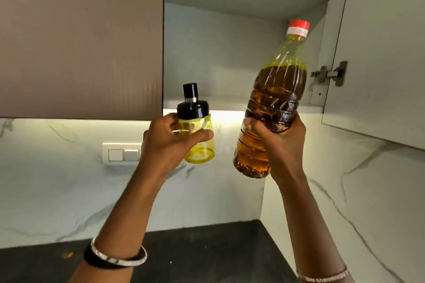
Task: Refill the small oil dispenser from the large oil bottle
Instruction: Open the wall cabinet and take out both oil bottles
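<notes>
Both hands are raised in front of the open cabinet (241, 30), each carrying one vessel. The left hand (165, 142) grasps the dispenser (199, 145) around its clear yellow body, fingers (202, 133) wrapped across the front just under the black pump top, so the top stays free to be unscrewed. The dispenser looks nearly empty and sits upright in the air, well above the dark tabletop (195, 248). The right hand (282, 142) is clenched around the lower half of the bottle (273, 108), which leans slightly to the right; gripping low on the ribbed waist probably gives a firm hold on a heavy, soft-walled container. Its red cap (299, 26) is on, and the amber oil reaches up to the shoulder, so nothing can spill at this angle. The two vessels are near each other but apart. Judging by this, the refill has not begun: both closures are in place, and the likely next need is to set one vessel on the tabletop so a hand is free to open them.
</notes>
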